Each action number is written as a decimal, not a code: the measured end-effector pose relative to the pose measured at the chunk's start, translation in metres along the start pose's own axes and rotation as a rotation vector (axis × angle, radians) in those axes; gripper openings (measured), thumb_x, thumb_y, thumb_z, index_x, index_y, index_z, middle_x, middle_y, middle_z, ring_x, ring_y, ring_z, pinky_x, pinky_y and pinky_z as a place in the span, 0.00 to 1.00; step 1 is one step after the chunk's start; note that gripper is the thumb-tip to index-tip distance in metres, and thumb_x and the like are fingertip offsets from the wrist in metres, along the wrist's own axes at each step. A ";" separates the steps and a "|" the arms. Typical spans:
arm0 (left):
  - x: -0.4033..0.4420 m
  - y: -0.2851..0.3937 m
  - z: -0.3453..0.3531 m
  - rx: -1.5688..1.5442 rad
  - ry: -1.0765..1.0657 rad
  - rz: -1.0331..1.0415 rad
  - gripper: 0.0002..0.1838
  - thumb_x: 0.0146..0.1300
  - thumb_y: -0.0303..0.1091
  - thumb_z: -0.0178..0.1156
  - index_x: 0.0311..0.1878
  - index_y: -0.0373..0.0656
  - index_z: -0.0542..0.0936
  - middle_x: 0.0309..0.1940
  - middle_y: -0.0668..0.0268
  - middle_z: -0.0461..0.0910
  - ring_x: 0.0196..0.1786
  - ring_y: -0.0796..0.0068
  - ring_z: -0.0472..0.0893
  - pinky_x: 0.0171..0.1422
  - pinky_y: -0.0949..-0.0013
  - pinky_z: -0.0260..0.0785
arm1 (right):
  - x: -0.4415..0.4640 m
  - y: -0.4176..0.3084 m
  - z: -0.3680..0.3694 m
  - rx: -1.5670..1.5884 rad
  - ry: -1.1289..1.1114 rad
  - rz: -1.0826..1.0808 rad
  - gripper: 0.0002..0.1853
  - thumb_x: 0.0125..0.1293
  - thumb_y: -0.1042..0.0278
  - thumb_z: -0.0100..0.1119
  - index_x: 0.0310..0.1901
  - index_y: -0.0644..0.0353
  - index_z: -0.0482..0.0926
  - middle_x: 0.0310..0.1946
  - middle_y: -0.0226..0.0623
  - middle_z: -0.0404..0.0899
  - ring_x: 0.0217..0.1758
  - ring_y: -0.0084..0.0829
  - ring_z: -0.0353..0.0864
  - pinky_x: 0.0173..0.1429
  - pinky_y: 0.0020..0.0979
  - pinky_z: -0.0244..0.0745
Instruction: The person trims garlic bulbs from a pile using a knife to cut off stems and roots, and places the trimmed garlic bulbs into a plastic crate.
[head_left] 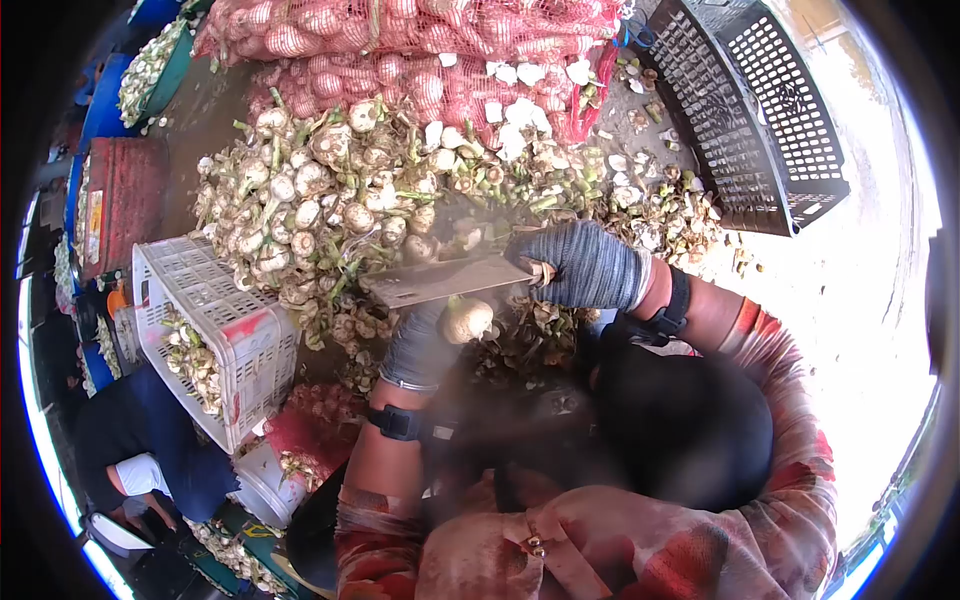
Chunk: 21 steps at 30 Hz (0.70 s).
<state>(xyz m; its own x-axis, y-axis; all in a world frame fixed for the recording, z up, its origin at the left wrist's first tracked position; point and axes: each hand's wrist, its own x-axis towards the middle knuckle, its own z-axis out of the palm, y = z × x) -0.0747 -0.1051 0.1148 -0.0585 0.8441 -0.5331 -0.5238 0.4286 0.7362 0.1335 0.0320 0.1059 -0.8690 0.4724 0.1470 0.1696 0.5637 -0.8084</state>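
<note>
My right hand (pixel 585 264), in a grey striped glove, is closed around the handle end of a wide flat blade (pixel 450 280). The blade points left, across and above my left hand (pixel 418 347), which is also gloved. A garlic bulb (pixel 467 320) sits at the fingers of my left hand, just under the blade. Most of the left fingers are hidden behind the blade and bulb. Beyond both hands lies a large heap of garlic bulbs (pixel 310 200) with stems on.
Red mesh sacks (pixel 420 75) of garlic lie behind the heap. Black crates (pixel 720 120) stand at upper right, a white crate (pixel 240 345) at left. A white bucket (pixel 268 485) and another person (pixel 150 440) are at lower left. Trimmed scraps (pixel 660 215) lie right of the heap.
</note>
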 end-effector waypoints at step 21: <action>-0.052 0.097 -0.158 -0.218 0.047 0.514 0.33 0.71 0.52 0.48 0.68 0.34 0.63 0.66 0.48 0.67 0.67 0.52 0.70 0.73 0.53 0.60 | -0.046 0.056 0.001 0.084 0.039 0.645 0.17 0.65 0.55 0.62 0.48 0.58 0.79 0.36 0.49 0.82 0.40 0.46 0.82 0.47 0.39 0.75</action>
<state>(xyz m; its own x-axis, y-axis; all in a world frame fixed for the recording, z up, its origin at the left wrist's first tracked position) -0.2569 -0.1583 0.1474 -0.3878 0.9094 -0.1504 -0.5813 -0.1147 0.8055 0.1825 0.0408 0.0535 -0.5871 0.7233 -0.3636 0.6137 0.1047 -0.7826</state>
